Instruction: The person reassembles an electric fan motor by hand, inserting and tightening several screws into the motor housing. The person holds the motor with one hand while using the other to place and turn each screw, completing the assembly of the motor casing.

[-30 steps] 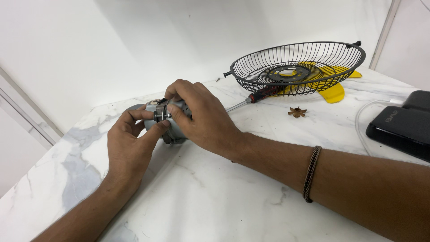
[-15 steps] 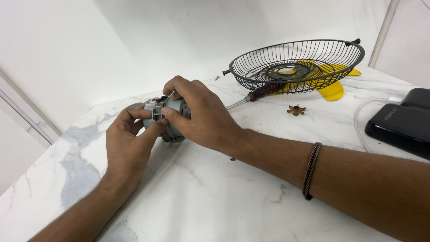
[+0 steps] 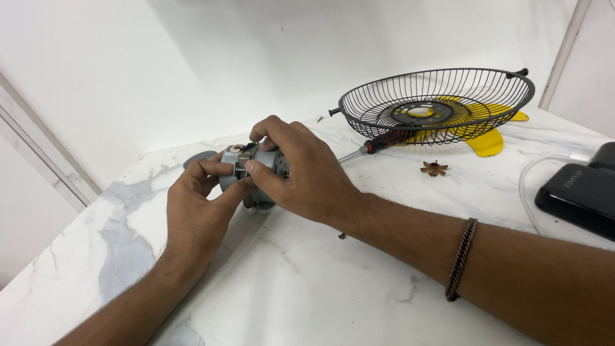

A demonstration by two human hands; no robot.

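Both hands hold a small grey metal fan motor (image 3: 238, 168) just above the white marble table (image 3: 307, 282). My left hand (image 3: 198, 211) grips it from the near left side, thumb and fingers pinching its end. My right hand (image 3: 301, 173) wraps over the top and right side, hiding most of the housing. A braided bracelet is on my right wrist. A small dark screw (image 3: 341, 236) lies on the table below my right wrist.
A black wire fan guard (image 3: 442, 106) lies dish-up at the back right, over yellow fan blades (image 3: 487, 144). A red-and-black-handled screwdriver (image 3: 378, 144) lies beside it. A small brown star-shaped part (image 3: 434, 168), a black box (image 3: 580, 189) and a white cable (image 3: 532, 176) sit right.
The hands and motor stay in the same place; only small finger shifts on the motor show. The view has drifted slightly.
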